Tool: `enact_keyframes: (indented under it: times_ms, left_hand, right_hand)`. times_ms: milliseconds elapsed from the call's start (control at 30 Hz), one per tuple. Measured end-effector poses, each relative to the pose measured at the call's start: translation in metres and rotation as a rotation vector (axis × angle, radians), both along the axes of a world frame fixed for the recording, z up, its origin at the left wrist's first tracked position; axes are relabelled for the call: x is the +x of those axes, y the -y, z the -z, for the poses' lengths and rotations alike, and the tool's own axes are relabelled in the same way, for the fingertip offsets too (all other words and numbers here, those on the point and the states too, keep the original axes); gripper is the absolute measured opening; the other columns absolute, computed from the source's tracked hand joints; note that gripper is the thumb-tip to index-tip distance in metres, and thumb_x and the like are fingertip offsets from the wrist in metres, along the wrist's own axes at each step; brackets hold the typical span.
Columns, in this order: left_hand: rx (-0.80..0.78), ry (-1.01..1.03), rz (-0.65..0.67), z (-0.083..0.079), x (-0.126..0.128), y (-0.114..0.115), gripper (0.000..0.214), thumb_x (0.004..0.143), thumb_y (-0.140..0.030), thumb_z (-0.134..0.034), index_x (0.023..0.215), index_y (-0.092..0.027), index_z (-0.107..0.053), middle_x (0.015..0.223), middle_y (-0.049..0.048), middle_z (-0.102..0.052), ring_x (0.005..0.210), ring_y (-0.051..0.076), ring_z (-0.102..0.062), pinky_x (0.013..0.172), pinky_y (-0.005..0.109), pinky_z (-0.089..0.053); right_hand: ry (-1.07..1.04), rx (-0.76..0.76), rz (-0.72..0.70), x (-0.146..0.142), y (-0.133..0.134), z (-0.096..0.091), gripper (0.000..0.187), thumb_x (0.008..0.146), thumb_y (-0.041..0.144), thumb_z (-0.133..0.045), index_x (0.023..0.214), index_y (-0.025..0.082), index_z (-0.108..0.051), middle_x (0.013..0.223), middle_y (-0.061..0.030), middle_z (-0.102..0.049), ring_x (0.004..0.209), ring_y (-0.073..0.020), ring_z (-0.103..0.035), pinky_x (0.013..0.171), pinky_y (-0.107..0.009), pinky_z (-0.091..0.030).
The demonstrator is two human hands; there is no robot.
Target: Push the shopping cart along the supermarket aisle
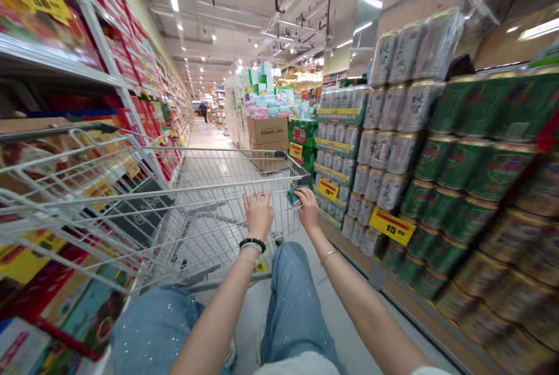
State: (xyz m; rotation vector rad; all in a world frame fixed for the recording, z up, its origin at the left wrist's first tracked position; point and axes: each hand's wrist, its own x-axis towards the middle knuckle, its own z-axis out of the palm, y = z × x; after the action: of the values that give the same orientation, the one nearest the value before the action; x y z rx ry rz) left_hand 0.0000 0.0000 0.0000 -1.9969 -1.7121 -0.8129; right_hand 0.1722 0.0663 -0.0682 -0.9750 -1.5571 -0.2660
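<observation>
A wire shopping cart (227, 188) stands across in front of my knees, its basket side facing me. My left hand (258, 215), with a dark bead bracelet at the wrist, rests its spread fingers against the cart's wire side and grasps nothing. At the cart's right corner, my right hand (307, 207) is closed on a small dark green cloth (293, 195). The cloth lies against the corner wires, just below the dark plastic corner piece (302, 179). My fingers hide part of the cloth.
Stacked silver cans (386, 124) and green cans (463, 165) rise close on the right, with yellow price tags (392, 226). Shelves of red packages (144, 110) line the left. Cardboard cartons (268, 133) stand ahead. A person (203, 110) is far down the aisle.
</observation>
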Motion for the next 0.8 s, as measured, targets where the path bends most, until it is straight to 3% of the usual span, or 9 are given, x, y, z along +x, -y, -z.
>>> enact_keyframes:
  times_ms: [167, 333, 500, 667, 800]
  left_hand:
    - [-0.008, 0.0, -0.005, -0.001, 0.001, 0.0, 0.051, 0.083, -0.013, -0.048, 0.132, -0.02, -0.059, 0.13, 0.0103, -0.062, 0.126, 0.033, -0.047, 0.119, 0.056, -0.02]
    - [-0.006, -0.003, 0.013, 0.0, -0.001, -0.001, 0.052, 0.082, -0.012, -0.048, 0.132, -0.021, -0.059, 0.128, 0.0105, -0.062, 0.125, 0.033, -0.048, 0.119, 0.056, -0.022]
    - [0.005, -0.017, 0.026, 0.0, -0.004, 0.0, 0.052, 0.082, -0.012, -0.049, 0.133, -0.02, -0.059, 0.128, 0.0107, -0.062, 0.126, 0.033, -0.048, 0.119, 0.057, -0.021]
    - [0.013, -0.037, 0.034, 0.001, -0.005, 0.003, 0.053, 0.082, -0.012, -0.049, 0.134, -0.021, -0.058, 0.131, 0.0104, -0.061, 0.127, 0.033, -0.048, 0.119, 0.057, -0.022]
    - [0.016, -0.027, 0.034, 0.0, -0.004, 0.005, 0.052, 0.083, -0.012, -0.048, 0.134, -0.017, -0.058, 0.131, 0.0113, -0.061, 0.127, 0.034, -0.049, 0.119, 0.057, -0.023]
  right_hand:
    - [0.069, -0.018, -0.052, 0.006, 0.0, -0.002, 0.055, 0.069, -0.005, -0.041, 0.107, 0.023, -0.07, 0.115, -0.0067, -0.068, 0.118, -0.0214, -0.055, 0.105, -0.041, -0.045]
    - [0.028, 0.006, -0.011, 0.023, 0.0, -0.003, 0.045, 0.073, -0.001, -0.045, 0.104, 0.019, -0.07, 0.111, -0.0097, -0.068, 0.117, -0.0231, -0.056, 0.103, -0.044, -0.046]
    - [-0.051, 0.035, 0.057, 0.025, 0.001, -0.023, 0.046, 0.077, 0.002, -0.045, 0.112, 0.021, -0.068, 0.119, -0.0098, -0.066, 0.119, -0.0222, -0.055, 0.105, -0.044, -0.045]
    - [-0.133, 0.0, 0.156, -0.01, 0.0, -0.054, 0.057, 0.078, -0.001, -0.039, 0.124, 0.022, -0.064, 0.131, -0.0098, -0.062, 0.134, -0.0225, -0.045, 0.114, -0.048, -0.035]
    - [0.052, -0.023, 0.104, -0.056, 0.007, -0.063, 0.062, 0.078, -0.002, -0.038, 0.132, 0.021, -0.06, 0.139, -0.0072, -0.059, 0.141, -0.0219, -0.04, 0.119, -0.047, -0.029]
